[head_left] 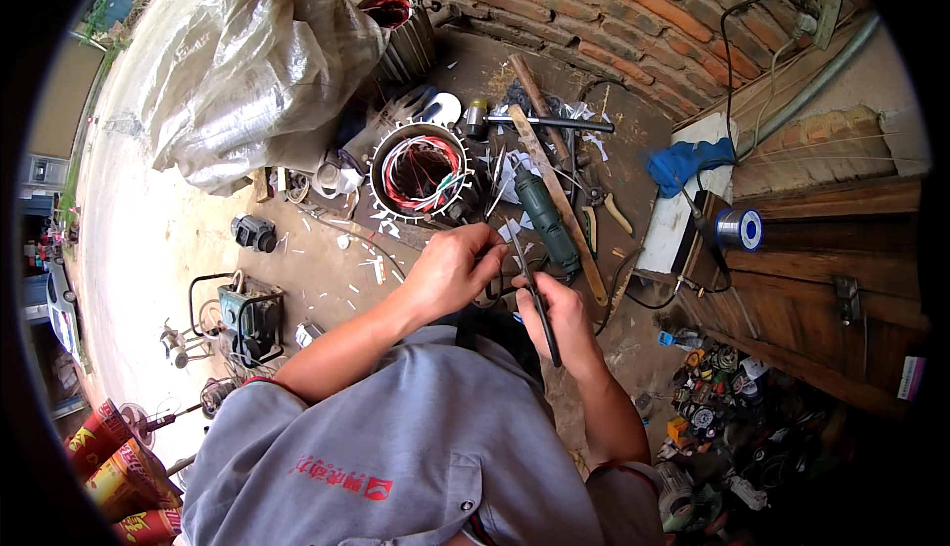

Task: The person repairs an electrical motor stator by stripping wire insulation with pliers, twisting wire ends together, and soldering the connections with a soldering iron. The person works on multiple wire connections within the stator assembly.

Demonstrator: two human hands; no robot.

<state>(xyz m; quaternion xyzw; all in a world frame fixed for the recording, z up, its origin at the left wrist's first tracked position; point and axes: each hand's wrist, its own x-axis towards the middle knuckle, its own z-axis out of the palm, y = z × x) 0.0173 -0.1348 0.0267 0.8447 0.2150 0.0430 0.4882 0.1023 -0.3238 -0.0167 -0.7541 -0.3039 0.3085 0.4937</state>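
My right hand (560,311) grips a pair of scissors (537,304); their dark handles run down through my fingers and the blades point up and away. Close by on the left, my left hand (457,264) is closed in a pinch near the blade tips. Whatever its fingertips hold is too small to make out, though something white shows beside them. Just beyond it stands a round motor stator (381,185) with red and white wires (450,155) coiled inside its rim. A green power tool (544,212) lies on the bench past the scissors.
A wooden strip (559,200), pliers (616,212) and a hammer (544,123) lie beyond my hands. Plastic sheeting (262,71) covers a bulky thing at far left. A solder spool (738,229) sits right, near a wooden cabinet (831,269). White scraps litter the ground.
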